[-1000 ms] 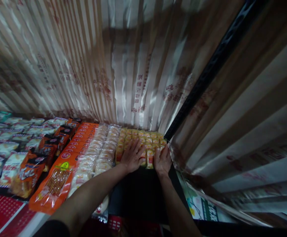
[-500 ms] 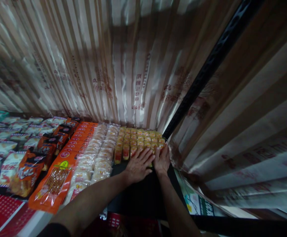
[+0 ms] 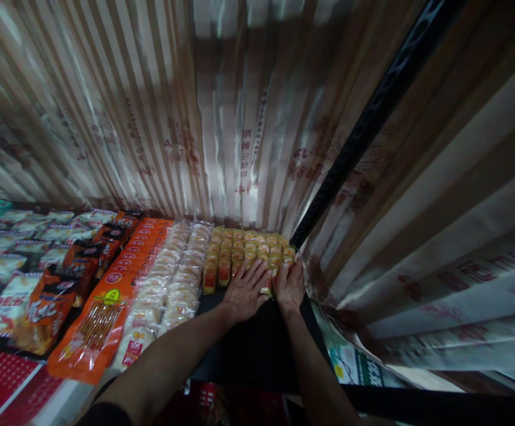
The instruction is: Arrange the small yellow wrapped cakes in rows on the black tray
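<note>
Fingers extended, the left hand (image 3: 249, 287) and right hand (image 3: 290, 284) rest on light-looking, probably squashable yellow packets (image 3: 224, 270), best side-gripped, near the shelf's (image 3: 248, 349) right edge.

Glossy plastic film wraps the small yellow packets (image 3: 250, 238) beneath and just beyond the hands (image 3: 246, 294), above a smooth, matt black shelf (image 3: 239, 358). Left of the hands, crinkled clear plastic catches the light over the pale rolls (image 3: 181, 266), beside slick orange plastic packs (image 3: 100, 325) with see-through windows. Farther left lie shiny, creased plastic-looking bags (image 3: 47, 313). Beyond the hands hangs satiny, pleated sheeting (image 3: 239, 89), plastic or cloth; to their right, a dark slotted upright (image 3: 359, 137) looks like painted metal.
</note>
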